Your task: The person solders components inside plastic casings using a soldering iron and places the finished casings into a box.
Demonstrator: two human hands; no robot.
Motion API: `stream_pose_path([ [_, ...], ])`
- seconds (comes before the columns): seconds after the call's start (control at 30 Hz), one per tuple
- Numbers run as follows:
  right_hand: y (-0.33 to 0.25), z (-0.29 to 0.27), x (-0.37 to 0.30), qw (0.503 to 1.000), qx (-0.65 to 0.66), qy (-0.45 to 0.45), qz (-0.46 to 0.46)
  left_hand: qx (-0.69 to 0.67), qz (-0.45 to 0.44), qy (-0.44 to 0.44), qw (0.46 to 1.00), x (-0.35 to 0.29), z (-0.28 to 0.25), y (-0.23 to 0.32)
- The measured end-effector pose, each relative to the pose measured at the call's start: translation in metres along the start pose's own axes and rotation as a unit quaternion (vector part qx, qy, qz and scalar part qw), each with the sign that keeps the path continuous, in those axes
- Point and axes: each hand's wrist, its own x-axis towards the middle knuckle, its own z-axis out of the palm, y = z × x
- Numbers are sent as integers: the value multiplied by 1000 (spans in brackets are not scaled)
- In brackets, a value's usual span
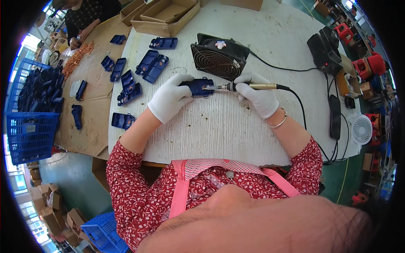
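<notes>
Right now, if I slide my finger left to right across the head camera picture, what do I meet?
Full blue basket → orange heap → left hand → held blue case → right hand → black box with a red light → white fan.

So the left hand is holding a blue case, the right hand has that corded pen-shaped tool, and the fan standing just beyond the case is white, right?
Not quite: the head view shows a black fan just beyond the blue case, not a white one. The left hand does hold the case, and the right hand the corded pen-shaped tool.
</notes>
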Motion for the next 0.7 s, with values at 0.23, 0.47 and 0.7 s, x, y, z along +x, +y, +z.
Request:
stream_pose_path([
  [0.23,-1,3,0,1000,-28,-2,-7,0,-5,-2,1000,-3,0,-2],
  [0.47,-1,-3,2,991,115,52,40,-40,18,-30,999,2,-6,-5],
  [0.7,-1,-3,-1,986,149,31,68,190,-5,159,969,5,-12,-38],
])
